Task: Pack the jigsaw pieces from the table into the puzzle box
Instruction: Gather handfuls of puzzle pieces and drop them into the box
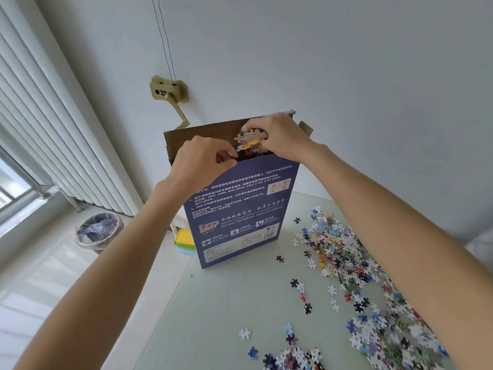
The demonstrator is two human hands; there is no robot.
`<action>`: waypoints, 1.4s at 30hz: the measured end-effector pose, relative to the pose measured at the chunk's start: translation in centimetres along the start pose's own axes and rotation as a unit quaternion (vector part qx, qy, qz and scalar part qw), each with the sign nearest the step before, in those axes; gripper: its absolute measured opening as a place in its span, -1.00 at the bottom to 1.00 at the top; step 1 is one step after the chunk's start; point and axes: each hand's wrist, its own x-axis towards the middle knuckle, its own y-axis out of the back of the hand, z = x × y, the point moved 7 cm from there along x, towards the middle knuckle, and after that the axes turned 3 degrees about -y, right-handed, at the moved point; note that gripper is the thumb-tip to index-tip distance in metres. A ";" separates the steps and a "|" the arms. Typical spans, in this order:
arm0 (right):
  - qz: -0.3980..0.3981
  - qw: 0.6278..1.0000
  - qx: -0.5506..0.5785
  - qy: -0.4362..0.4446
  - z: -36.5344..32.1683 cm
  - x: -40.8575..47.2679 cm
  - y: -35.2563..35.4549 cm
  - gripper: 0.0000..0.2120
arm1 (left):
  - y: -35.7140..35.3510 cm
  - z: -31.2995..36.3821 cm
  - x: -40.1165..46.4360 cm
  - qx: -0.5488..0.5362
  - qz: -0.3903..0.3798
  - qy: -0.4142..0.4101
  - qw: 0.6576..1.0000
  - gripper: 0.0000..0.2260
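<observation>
In the centre of the frame the blue puzzle box (240, 209) is standing upright on the pale table (226, 316), with its brown flaps open at the top. Both hands are working at this opening. The right hand (277, 136) is holding a small clump of joined jigsaw pieces (250, 137) above the opening, its grip clamped on the clump. The left hand (202, 158) is pinching the near top edge of the box between thumb and fingers, just beside the clump. Many loose pieces (354, 265) are lying on the table in the lower right of the frame, some scattered singly nearer the box. At the left of the frame a waste bin (98, 232) is standing on the floor below white blinds (48, 134). Some coloured containers (184, 241) are showing behind the left side of the box.
</observation>
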 end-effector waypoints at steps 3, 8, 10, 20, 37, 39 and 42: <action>-0.045 0.999 -0.005 -0.011 -0.4 0.6 -0.4 -0.72 | 0.3 0.0 -0.3 0.001 0.032 -0.004 0.999 -0.92; -0.089 0.996 -0.021 -0.006 -1.2 1.2 -0.8 -0.78 | 0.3 -0.3 -0.4 -0.012 0.049 0.012 0.999 -0.92; -0.100 0.995 -0.015 -0.011 -1.2 1.2 -0.9 -0.79 | 0.4 -0.3 -0.3 -0.010 0.057 0.018 0.998 -0.89; 0.171 0.984 0.030 0.028 -2.0 -5.6 1.1 -0.83 | 0.9 1.8 -2.4 0.046 0.174 -0.068 0.981 -0.88; -0.138 0.930 0.059 -0.336 12.1 -34.3 -21.2 -0.65 | -32.2 1.7 -12.5 -0.071 -0.300 0.011 0.951 -0.58; -0.155 0.933 0.059 -0.320 12.2 -33.7 -22.8 -0.60 | -35.4 1.2 -12.2 -0.035 -0.336 0.014 0.941 -0.53; -0.233 0.936 0.040 -0.262 11.6 -32.2 -26.4 -0.49 | -38.6 -0.4 -13.1 0.027 -0.409 0.022 0.912 -0.49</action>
